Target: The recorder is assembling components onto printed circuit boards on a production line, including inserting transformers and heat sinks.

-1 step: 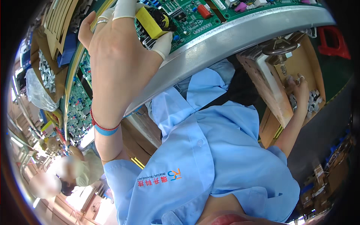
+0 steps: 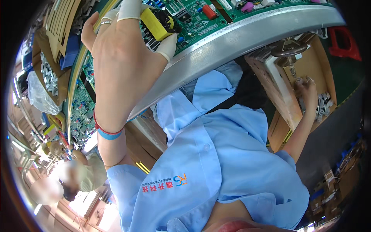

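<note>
My left hand (image 2: 121, 58) reaches over a green circuit board (image 2: 201, 29) at the top. Pale finger cots cover its thumb and at least one finger. Thumb and index finger are spread around a yellow block-shaped transformer (image 2: 154, 24), the thumb touching its near end. The fingertips run out at the upper edge. Lower and to the right, my right hand (image 2: 308, 92) is inside a cardboard box (image 2: 324, 58), fingers bent in. A small grey metal piece (image 2: 298, 81) shows at its fingertips. Several similar metal pieces (image 2: 324, 106) lie beside the hand in the box.
A grey metal rail (image 2: 232, 46) edges the bench, with a dark handwheel (image 2: 288, 48) below it. More circuit boards (image 2: 80, 112) line the left. Beyond them stand a carton of silvery parts (image 2: 48, 77) and a clear plastic bag (image 2: 38, 94). A red handle (image 2: 344, 42) is at far right.
</note>
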Demonstrator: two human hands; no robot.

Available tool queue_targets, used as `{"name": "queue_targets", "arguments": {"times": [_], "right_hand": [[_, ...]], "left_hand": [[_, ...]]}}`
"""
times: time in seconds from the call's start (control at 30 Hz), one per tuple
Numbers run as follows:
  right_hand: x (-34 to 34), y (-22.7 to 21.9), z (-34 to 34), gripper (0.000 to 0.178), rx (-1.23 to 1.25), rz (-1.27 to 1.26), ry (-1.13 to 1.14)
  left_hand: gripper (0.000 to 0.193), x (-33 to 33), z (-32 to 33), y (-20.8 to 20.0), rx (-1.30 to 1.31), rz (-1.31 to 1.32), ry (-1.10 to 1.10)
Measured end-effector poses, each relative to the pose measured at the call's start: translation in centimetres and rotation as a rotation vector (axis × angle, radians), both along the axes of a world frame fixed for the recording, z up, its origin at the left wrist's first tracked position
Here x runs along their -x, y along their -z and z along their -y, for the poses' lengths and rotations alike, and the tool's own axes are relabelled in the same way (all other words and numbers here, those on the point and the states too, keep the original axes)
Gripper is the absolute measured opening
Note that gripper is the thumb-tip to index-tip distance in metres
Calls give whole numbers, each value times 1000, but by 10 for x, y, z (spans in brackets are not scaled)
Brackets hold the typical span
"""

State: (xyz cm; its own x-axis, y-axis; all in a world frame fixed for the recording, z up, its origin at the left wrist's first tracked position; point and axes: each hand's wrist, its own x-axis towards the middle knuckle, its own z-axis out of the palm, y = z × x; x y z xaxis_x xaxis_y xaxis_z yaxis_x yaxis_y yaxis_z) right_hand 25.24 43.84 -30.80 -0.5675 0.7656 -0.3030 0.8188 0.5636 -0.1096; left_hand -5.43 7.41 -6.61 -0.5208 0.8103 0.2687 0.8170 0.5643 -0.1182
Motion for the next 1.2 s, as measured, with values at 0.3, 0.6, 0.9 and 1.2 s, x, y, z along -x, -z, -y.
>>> {"name": "queue_targets", "arguments": {"times": [0.3,0.6,0.9,1.2], "right_hand": [[-1,19,5,44,-109,-114,-13],[6,21,3,46,-97,64,16],[8,21,7,42,-119,-57,15],[-45,63,-74,36,-42,-424,-101]], "left_hand": [[66,-7,-13,-1,148,-23,10],[63,-16,-19,-2,391,-168,-100],[56,6,-12,-2,216,23,3],[69,2,-34,-33,202,521,-141]]}}
